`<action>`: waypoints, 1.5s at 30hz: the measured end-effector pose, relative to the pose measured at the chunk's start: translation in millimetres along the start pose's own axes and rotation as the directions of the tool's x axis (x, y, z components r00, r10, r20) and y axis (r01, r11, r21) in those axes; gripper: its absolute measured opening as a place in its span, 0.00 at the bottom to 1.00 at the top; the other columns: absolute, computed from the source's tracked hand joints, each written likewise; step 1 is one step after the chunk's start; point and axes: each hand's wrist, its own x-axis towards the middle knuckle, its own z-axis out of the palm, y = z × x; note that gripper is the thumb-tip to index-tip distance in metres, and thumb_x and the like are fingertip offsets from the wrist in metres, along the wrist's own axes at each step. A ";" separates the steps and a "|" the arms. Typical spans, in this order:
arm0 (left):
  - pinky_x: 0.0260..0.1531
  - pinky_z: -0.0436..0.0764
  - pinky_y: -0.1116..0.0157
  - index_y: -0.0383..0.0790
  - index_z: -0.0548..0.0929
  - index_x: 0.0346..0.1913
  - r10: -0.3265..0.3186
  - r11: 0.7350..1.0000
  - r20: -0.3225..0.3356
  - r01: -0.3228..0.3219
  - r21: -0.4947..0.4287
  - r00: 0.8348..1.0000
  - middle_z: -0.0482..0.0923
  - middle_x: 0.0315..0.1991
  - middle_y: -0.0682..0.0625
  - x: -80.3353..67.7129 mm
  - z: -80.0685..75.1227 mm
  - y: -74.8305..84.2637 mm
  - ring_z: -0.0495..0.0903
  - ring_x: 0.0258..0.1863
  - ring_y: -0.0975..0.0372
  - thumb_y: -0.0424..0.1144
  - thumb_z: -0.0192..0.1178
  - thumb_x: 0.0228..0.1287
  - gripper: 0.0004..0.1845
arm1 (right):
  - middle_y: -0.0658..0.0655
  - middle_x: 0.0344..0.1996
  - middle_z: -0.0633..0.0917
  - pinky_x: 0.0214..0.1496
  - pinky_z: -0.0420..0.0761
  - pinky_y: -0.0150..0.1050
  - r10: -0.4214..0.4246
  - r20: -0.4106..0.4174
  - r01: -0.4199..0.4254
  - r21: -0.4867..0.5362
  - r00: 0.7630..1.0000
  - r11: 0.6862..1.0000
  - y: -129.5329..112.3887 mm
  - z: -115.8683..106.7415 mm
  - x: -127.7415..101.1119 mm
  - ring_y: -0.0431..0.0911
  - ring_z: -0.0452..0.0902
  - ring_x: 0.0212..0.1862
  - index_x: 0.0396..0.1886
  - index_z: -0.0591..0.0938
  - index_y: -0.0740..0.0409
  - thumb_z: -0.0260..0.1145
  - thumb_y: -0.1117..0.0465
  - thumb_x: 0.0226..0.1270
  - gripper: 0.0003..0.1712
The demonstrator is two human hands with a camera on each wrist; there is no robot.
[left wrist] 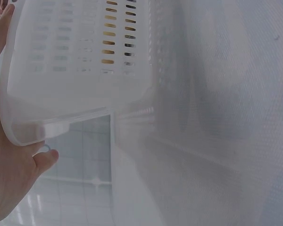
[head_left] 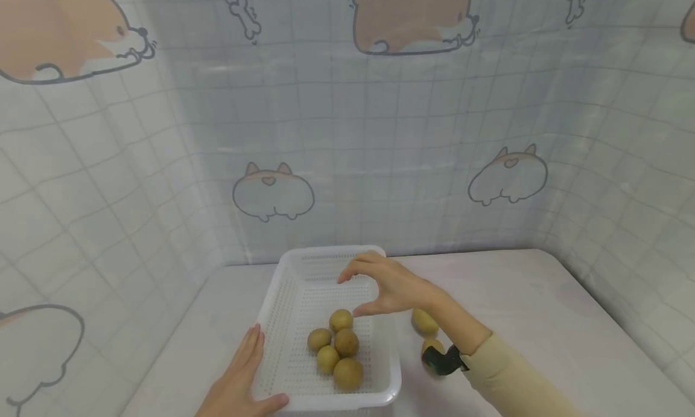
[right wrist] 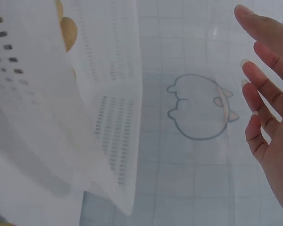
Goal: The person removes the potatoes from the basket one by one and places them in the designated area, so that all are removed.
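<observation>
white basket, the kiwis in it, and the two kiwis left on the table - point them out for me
white basket [head_left: 304, 257], head view, on its far rim
kiwis in the basket [head_left: 346, 343], head view, on the middle fruit of the pile
kiwis on the table [head_left: 424, 322], head view, on the farther fruit, beside the right forearm

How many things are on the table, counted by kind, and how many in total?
Kiwis in the white basket: 5 (one at)
Kiwis on the table beside the basket: 2 (one at)
White baskets: 1
Total: 8 things
</observation>
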 end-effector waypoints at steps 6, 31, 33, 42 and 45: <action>0.54 0.65 0.48 0.29 0.50 0.68 -0.014 1.000 0.006 0.014 0.008 1.000 0.46 0.69 0.38 -2.0 -2.5 0.4 0.42 0.69 0.54 0.70 0.61 0.38 0.62 | 0.39 0.46 0.76 0.54 0.68 0.32 -0.036 0.010 0.036 0.027 0.999 0.999 -1.8 9.4 17.6 0.35 0.66 0.52 0.48 0.76 0.43 0.71 0.46 0.47 0.26; 0.49 0.69 0.44 0.27 0.49 0.67 0.016 0.999 0.023 -0.015 -0.032 1.000 0.44 0.69 0.35 -0.5 -5.8 7.7 0.45 0.68 0.48 0.67 0.62 0.41 0.61 | 0.39 0.42 0.77 0.52 0.68 0.26 -0.055 0.083 0.048 0.087 0.995 0.995 -4.6 50.3 63.8 0.32 0.67 0.48 0.45 0.78 0.43 0.70 0.42 0.47 0.24; 0.49 0.70 0.45 0.27 0.49 0.67 0.014 0.999 0.019 -0.013 -0.033 1.000 0.44 0.69 0.36 -1.1 -6.4 7.4 0.46 0.68 0.48 0.67 0.62 0.41 0.61 | 0.37 0.41 0.76 0.52 0.68 0.25 -0.049 0.088 0.042 0.077 0.995 0.996 -3.0 56.1 67.3 0.32 0.67 0.47 0.44 0.78 0.43 0.70 0.42 0.47 0.24; 0.49 0.70 0.46 0.27 0.50 0.67 0.031 0.999 -0.004 -0.031 -0.020 1.000 0.46 0.69 0.35 -1.9 -3.4 4.1 0.45 0.68 0.51 0.67 0.62 0.40 0.60 | 0.39 0.39 0.75 0.47 0.69 0.25 0.032 0.176 -0.040 0.041 0.984 0.998 6.4 84.6 75.5 0.34 0.69 0.44 0.44 0.77 0.41 0.71 0.45 0.47 0.22; 0.50 0.69 0.47 0.26 0.52 0.67 0.040 0.999 -0.019 -0.040 -0.007 0.999 0.46 0.68 0.35 -1.2 -3.3 3.9 0.45 0.68 0.51 0.68 0.62 0.40 0.60 | 0.40 0.39 0.76 0.45 0.70 0.26 0.080 0.219 -0.087 0.022 0.972 0.996 9.0 92.9 74.5 0.35 0.70 0.44 0.45 0.77 0.40 0.71 0.46 0.47 0.23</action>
